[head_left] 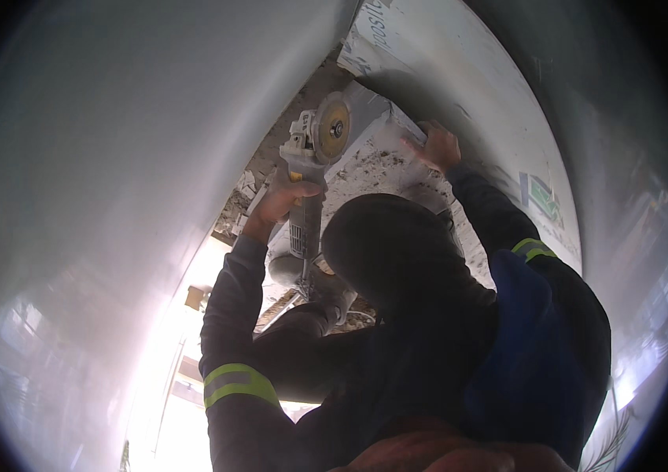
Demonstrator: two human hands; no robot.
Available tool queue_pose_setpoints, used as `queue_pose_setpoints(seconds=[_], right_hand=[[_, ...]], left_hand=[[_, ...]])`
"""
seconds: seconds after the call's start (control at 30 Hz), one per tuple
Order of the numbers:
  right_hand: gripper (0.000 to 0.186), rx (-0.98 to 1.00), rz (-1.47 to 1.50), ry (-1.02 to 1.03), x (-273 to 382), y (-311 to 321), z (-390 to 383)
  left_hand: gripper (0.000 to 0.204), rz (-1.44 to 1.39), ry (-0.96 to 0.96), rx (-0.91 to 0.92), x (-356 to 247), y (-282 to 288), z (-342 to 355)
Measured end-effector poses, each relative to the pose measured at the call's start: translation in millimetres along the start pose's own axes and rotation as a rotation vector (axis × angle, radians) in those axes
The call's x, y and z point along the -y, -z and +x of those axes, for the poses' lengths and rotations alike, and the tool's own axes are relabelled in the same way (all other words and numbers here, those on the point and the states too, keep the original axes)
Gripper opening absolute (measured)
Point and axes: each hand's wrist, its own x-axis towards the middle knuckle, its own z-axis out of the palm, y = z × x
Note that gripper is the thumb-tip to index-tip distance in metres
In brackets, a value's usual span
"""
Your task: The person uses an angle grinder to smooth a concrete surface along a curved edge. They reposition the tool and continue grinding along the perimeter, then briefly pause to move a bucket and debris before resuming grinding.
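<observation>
At the lower edge, dim reddish shapes look like my left hand point(393, 454) and my right hand point(499, 458), close together. They are dark and cut off, and I cannot make out their fingers or whether they hold anything. Just beyond them a co-worker point(420, 346) in a dark hooded top crouches with their back to me. The co-worker's left hand point(279, 198) grips an angle grinder point(307, 200) upright, its yellowish disc point(332, 127) at the top. Their right hand point(434, 147) rests at the edge of a pale panel point(408, 119).
Large smooth pale sheets curve up on the left point(114, 157) and the right point(499, 86), leaving a narrow gap. Dusty rubble point(385, 169) covers the ground inside it. Bright light enters at the lower left, and a plant frond point(613, 440) shows at the lower right.
</observation>
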Motion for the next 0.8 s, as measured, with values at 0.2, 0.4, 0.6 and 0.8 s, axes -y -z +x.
queue_pose_setpoints(seconds=[0.2, 0.4, 0.6, 0.8], right_hand=[[0.077, -0.169, 0.023, -0.024, 3.6, -3.3, -9.3], [0.080, -0.323, -0.113, -0.095, 6.3, -15.1, -3.2], [0.077, -0.444, -0.186, -0.075, -0.8, -32.9, -17.9], [0.077, -0.626, -0.179, -0.185, 10.0, -29.6, -19.3]], left_hand=[[0.045, 0.174, 0.075, 0.050, -1.0, 17.0, -1.2], [0.052, 0.019, 0.255, 0.141, -0.9, 43.5, -6.7], [0.078, -0.159, 0.028, 0.253, -4.7, 9.8, -58.9], [0.077, -0.177, 0.005, 0.132, 28.0, -20.9, -120.0]])
